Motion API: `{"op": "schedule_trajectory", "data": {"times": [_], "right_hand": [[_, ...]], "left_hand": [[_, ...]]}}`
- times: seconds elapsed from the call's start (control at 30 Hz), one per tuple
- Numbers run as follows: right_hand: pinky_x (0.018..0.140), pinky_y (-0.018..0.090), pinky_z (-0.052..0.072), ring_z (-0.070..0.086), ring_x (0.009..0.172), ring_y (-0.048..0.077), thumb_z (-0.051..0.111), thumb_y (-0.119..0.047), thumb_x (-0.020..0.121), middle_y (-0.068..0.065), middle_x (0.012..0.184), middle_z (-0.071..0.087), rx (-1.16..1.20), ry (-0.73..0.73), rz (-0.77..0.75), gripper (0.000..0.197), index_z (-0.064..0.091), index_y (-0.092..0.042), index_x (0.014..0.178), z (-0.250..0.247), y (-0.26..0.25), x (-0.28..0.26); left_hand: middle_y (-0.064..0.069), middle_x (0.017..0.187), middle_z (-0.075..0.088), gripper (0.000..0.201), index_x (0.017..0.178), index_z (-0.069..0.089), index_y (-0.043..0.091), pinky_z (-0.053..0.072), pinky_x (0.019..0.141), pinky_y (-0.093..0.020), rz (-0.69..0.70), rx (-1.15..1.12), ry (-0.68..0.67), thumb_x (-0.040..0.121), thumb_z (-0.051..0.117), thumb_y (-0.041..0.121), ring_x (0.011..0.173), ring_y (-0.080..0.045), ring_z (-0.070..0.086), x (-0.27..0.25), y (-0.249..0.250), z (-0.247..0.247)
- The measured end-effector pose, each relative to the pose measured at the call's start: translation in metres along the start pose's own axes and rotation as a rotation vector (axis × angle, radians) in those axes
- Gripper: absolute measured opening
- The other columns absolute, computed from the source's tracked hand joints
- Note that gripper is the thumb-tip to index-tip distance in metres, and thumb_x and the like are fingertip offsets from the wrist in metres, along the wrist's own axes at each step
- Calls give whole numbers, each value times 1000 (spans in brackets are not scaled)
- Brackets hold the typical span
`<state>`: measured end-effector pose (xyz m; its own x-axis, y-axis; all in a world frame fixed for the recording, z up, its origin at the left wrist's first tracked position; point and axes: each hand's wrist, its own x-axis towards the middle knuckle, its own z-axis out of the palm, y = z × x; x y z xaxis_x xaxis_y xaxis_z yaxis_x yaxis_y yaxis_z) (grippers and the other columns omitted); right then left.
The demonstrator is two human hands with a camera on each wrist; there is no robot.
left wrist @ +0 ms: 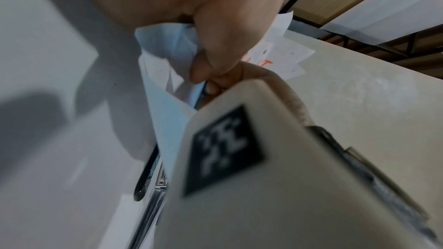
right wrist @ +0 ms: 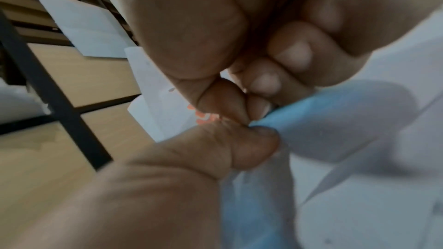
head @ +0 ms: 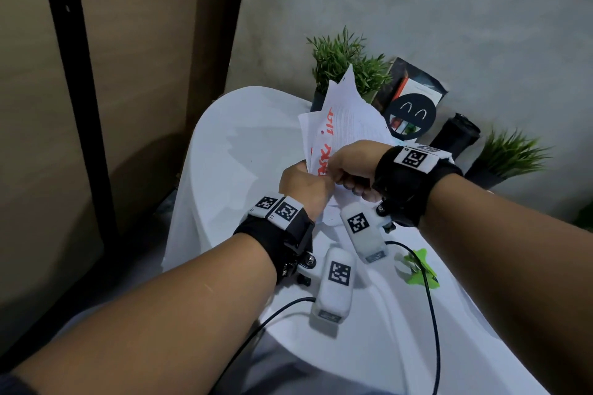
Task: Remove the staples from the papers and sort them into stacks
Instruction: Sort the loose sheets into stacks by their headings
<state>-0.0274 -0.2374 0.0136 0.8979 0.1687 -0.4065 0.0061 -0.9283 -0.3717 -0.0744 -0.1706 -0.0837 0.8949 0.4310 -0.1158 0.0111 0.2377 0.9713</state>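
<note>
Progress reads as early to middle, by my judgement. I have the papers (head: pixel 340 112), white sheets with red marker writing, lifted off the white-draped surface (head: pixel 224 144) and fanned upward between both hands. My left hand (head: pixel 305 186) grips the lower corner of the bundle, thumb and fingers curled round a fold of sheets, as the left wrist view confirms. My right hand (head: pixel 349 167) is closed in a pinch at that same corner; the right wrist view shows thumb and forefinger nipping the paper edge, the other fingers tucked in. No staple is visible in any view, so I cannot tell whether it is out, half out or still seated. No sorted stacks are visible on the surface; I judge sorting not yet begun. More white sheets lie under the raised bundle near the plant (head: pixel 343 61). A green item (head: pixel 420 266) lies on the surface near my right forearm, its kind unclear. Remaining, as I assess it: free the corner, separate sheets, lay stacks.
</note>
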Motion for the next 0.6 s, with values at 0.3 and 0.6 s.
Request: {"op": "schedule_trajectory", "data": {"times": [0.3,0.6], "right_hand": [[43,22,33,42,43,18,62,-5,72,4,47,50,5,86,-92,14,61,-8,59,-1,10,6],[62,26,49,55,60,11,68,-15,83,-2,63,64,-329,191,-500,12,72,-11,73,-7,14,7]], "left_hand": [[-17,72,68,11,70,66,8,53,65,-44,-71,-48,61,70,69,-3,68,-29,58,2,-3,1],[-10,62,56,11,80,67,3,39,59,-33,-185,-222,153,85,67,12,63,-24,48,3,2,3]]}}
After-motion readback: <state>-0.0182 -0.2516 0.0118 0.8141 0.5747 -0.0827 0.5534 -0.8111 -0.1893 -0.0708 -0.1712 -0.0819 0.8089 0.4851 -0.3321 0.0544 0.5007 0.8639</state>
